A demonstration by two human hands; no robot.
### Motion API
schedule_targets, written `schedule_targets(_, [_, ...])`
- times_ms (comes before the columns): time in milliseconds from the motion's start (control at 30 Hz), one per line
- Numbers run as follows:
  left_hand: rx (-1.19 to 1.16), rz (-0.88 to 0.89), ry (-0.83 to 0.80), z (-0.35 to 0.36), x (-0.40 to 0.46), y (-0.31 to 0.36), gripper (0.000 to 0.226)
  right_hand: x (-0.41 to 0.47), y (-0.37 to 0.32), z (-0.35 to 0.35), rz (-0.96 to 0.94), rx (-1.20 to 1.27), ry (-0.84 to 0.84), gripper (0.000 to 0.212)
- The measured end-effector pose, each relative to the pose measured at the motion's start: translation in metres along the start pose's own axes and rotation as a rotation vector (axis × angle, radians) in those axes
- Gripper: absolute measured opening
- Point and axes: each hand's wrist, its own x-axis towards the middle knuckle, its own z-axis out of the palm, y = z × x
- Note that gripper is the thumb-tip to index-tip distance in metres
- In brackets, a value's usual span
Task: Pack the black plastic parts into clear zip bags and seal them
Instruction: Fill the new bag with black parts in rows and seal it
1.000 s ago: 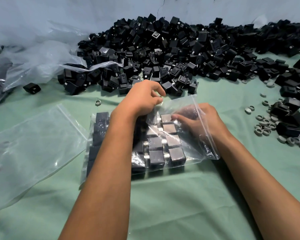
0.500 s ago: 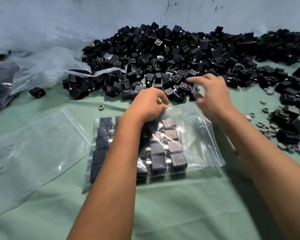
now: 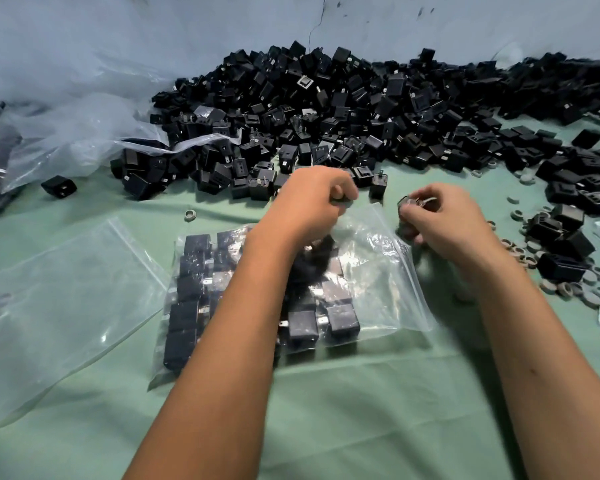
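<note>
left hand [image 3: 309,206] pinches the open mouth of the zip bag [image 3: 378,292] | right hand [image 3: 444,220] grips one black part [image 3: 405,202] just beside that mouth | pile of parts [image 3: 326,116] beyond both hands on green tabletop [image 3: 361,410]

A green cloth [image 3: 361,427] covers the surface; on it lie a heap of black parts [image 3: 343,109], a part-filled zip bag [image 3: 388,278], an empty bag [image 3: 59,289]. Grey rings [image 3: 568,289] scatter at right

hidden: left forearm [image 3: 243,306] covers packed parts | blurred: part in right hand [image 3: 440,220] (motion)
</note>
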Motion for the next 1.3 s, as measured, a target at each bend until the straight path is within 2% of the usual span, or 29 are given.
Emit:
schedule_targets(167, [0.16,0.141,-0.155,0.021,0.004,0.016,0.046,-0.019,0.002,0.007,-0.041,0.143,-0.107,0.017])
schedule_targets(267, [0.173,0.154,-0.128,0.023,0.003,0.01,0.042,-0.021,0.0,0.008,-0.015,0.243,-0.146,0.014])
schedule_targets(467, [0.087,0.225,0.012,0.008,0.002,0.007,0.014,-0.028,-0.002,0.004,-0.036,0.429,-0.428,0.009])
schedule_targets(533, [0.044,0.237,0.061,0.003,0.003,0.006,0.013,-0.03,-0.004,0.006,-0.102,0.372,-0.416,0.018])
schedule_targets(733, [0.011,0.254,0.052,0.005,0.005,0.012,0.012,-0.036,-0.011,0.027,-0.421,-0.032,-0.054,0.013])
schedule_targets(800, [0.001,0.253,0.069,0.006,0.005,0.011,0.013,-0.036,-0.012,0.028,-0.457,-0.075,0.007,0.014])
schedule_targets(967, [-0.068,0.209,0.128,0.004,0.004,0.012,0.014,-0.04,-0.013,0.021,-0.356,0.084,-0.201,0.015])
schedule_targets(1167, [-0.064,0.212,0.115,0.01,0.004,0.015,0.013,-0.043,-0.018,0.023,-0.361,0.027,-0.157,0.012])
schedule_targets(1300, [-0.07,0.207,0.123,0.01,0.005,0.014,0.013,-0.043,-0.016,0.018,-0.32,0.083,-0.311,0.019])
